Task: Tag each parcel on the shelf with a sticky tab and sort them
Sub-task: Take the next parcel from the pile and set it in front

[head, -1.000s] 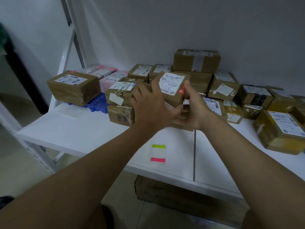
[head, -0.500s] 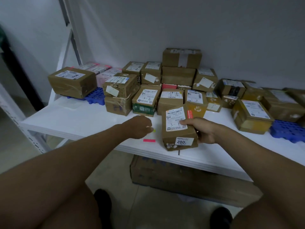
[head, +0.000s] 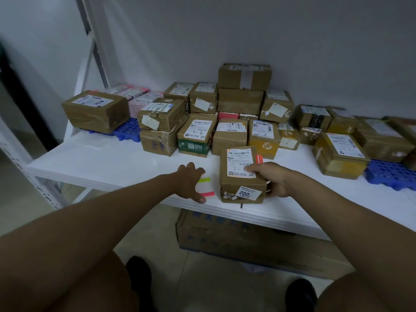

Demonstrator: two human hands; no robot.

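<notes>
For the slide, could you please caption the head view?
Right hand holds a parcel at the shelf front; left hand reaches the sticky tabs.

A shelf (head: 126, 163) runs left to right, with a crowd of parcels (head: 238, 122) stacked along its back against the wall, some on top of others. At the front edge one parcel (head: 242, 176) sits apart from the crowd, held at its right side by the right hand (head: 272, 179); just to its left lies a pad of sticky tabs (head: 206, 186), partly under the left hand (head: 189, 180). A large box (head: 95, 110) rests on a pallet (head: 126, 130) at the far left, another pallet (head: 391, 176) lies at the far right under parcels, and a carton (head: 236, 235) sits on the floor below the shelf.
</notes>
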